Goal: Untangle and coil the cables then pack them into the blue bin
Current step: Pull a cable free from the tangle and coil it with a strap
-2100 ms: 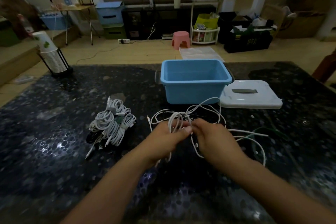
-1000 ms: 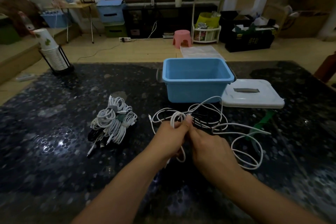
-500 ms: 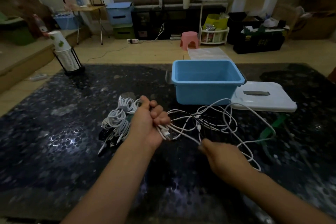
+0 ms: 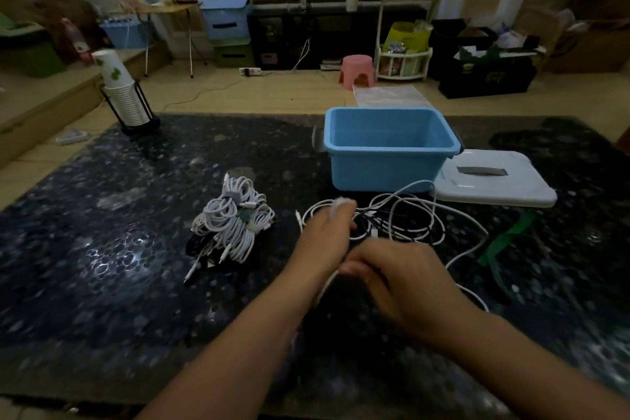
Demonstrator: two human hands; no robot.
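Observation:
A loose tangle of white cable (image 4: pixel 414 215) mixed with a thin black one lies on the dark table in front of the empty blue bin (image 4: pixel 388 164). My left hand (image 4: pixel 324 239) is closed with loops of the white cable wound over its fingers. My right hand (image 4: pixel 399 280) sits just right of and below it, pinching the same cable; motion blur hides the fingers. A heap of coiled, tied white cables (image 4: pixel 233 220) rests to the left of both hands.
The bin's white lid (image 4: pixel 494 181) lies flat to the right of the bin. A green strip (image 4: pixel 504 239) lies on the table near it. A stack of paper cups in a black holder (image 4: pixel 126 99) stands at the far left corner.
My hands were pulled apart with the cable stretched between them; now they have come back together over the tangle, and the left hand has shifted right with more cable wound on it.

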